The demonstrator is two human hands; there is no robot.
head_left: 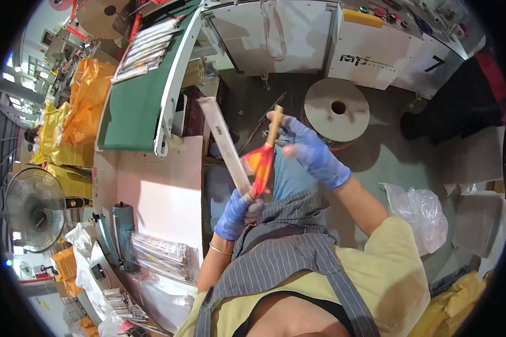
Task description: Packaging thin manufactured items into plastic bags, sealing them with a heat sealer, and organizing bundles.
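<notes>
Blue-purple gloves cover both hands, with some fingertips showing bare. The left hand (pixel 240 214) is closed in a firm-looking grip around the lower end of a long pale packet (pixel 224 140), which rises from the fist and leans toward the green conveyor belt (pixel 130 121). At the same fist, the lower end of a red-and-yellow piece (pixel 261 169) meets the fingers and thumb; whether they clasp it as well or only touch it, I cannot tell. This piece slants up and away to the right, with a bare wooden stick (pixel 275 124) projecting from its top. Beside that stick is the right hand (pixel 315 150), its grip only partly curled: a fingertip touches or nearly touches the stick near its top, while the thumb stands out to the side, apart from it. Some fingers are hidden behind, so I cannot tell how tightly the stick is held, if at all. Packet and stick spread apart upward in a narrow V, both held up in front of the striped apron (pixel 284 264). A row of similar flat packets (pixel 152 48) lies on the belt, and a large pale reel (pixel 326 115) is on the floor (pixel 371 168) beyond the right hand.
</notes>
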